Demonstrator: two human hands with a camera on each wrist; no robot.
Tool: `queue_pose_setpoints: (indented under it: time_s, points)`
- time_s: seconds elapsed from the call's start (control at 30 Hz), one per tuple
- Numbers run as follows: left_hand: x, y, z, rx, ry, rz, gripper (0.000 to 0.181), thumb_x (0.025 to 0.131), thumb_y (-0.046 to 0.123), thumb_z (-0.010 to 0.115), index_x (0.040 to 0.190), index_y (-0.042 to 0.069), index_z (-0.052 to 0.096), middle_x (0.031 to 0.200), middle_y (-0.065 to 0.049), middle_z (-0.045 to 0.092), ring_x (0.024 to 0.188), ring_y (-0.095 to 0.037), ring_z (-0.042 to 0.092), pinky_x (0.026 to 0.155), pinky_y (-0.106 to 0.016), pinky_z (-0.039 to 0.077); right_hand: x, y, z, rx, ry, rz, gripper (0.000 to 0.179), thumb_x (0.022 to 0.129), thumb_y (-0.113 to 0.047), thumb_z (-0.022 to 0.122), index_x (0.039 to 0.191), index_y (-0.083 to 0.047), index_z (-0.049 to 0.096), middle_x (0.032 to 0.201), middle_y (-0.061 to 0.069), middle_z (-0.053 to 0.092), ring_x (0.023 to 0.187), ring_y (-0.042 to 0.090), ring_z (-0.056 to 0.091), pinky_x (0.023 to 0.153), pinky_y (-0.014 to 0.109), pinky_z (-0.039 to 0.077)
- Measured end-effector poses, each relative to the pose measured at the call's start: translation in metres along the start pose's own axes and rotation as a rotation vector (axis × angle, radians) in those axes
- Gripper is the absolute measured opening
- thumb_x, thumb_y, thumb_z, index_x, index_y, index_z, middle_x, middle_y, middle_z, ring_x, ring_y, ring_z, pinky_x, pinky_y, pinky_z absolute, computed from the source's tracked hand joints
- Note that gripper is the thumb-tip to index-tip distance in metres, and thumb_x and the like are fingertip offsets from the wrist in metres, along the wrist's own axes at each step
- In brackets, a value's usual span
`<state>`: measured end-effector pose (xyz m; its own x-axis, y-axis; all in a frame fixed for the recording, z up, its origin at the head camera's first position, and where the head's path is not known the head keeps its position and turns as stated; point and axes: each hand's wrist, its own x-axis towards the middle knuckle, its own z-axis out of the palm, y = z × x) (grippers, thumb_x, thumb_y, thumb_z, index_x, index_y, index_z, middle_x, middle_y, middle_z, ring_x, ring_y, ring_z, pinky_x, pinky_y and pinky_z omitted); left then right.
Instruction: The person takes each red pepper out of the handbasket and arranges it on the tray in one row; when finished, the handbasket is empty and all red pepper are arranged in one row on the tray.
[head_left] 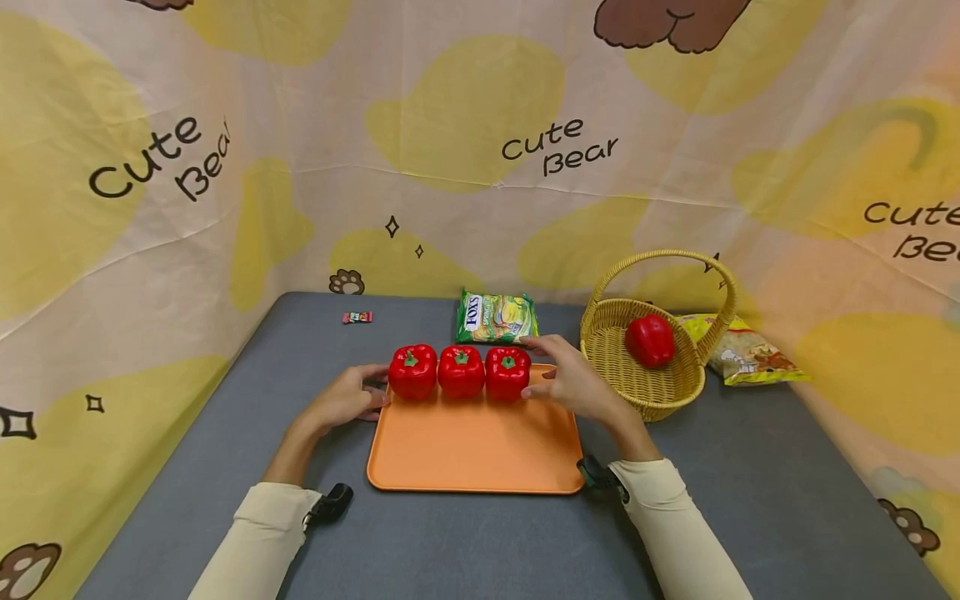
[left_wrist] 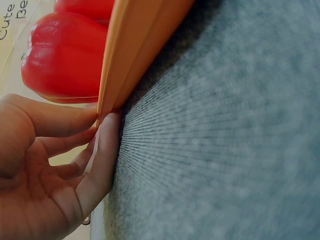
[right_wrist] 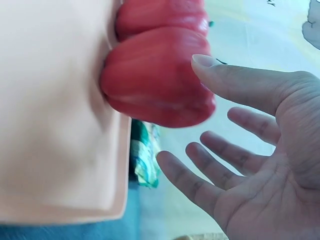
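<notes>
Three red bell peppers stand in a row along the far edge of an orange tray (head_left: 472, 450): a left one (head_left: 412, 372), a middle one (head_left: 461, 372) and a right one (head_left: 507, 374). At the tray's left edge, my left hand (head_left: 348, 397) pinches the rim, thumb above and fingers beneath, as the left wrist view shows. My right hand (right_wrist: 260, 165) is beside the right pepper with fingers spread. Its thumb overlaps the pepper in the right wrist view; whether they touch I cannot tell.
A yellow wicker basket (head_left: 600, 346) holding another red bell pepper (head_left: 651, 341) stands at the right. Behind it lies a snack bag (head_left: 757, 354). Beyond the tray is a green FOX'S packet (head_left: 497, 317), and a small wrapped candy (head_left: 357, 317) lies far left on the grey table (head_left: 450, 542).
</notes>
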<state>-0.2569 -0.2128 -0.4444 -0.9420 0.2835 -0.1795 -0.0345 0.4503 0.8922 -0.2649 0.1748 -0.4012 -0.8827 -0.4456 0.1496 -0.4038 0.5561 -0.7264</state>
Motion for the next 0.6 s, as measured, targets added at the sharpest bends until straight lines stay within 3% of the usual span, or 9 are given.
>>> queue_pose_setpoints:
  time_s: [0.27, 0.6]
  points:
    - [0.000, 0.000, 0.000, 0.000, -0.001, 0.007, 0.058, 0.099, 0.004, 0.062, 0.152, -0.013, 0.044, 0.146, -0.034, 0.054, 0.115, -0.036, 0.071, 0.085, -0.042, 0.066, -0.011, -0.002, -0.025, -0.023, 0.049, -0.024, 0.071, 0.084, -0.005, 0.088, 0.149, -0.002, 0.058, 0.140, 0.018, 0.059, 0.128, 0.040, 0.059, 0.098, 0.059, 0.058]
    - [-0.002, 0.000, 0.000, -0.001, -0.005, 0.015, 0.060, 0.099, 0.004, 0.061, 0.153, -0.013, 0.042, 0.147, -0.033, 0.054, 0.118, -0.038, 0.070, 0.085, -0.042, 0.066, -0.037, 0.013, -0.080, -0.092, 0.105, 0.012, 0.064, 0.088, -0.006, 0.085, 0.147, -0.002, 0.060, 0.142, 0.020, 0.061, 0.123, 0.040, 0.065, 0.097, 0.054, 0.061]
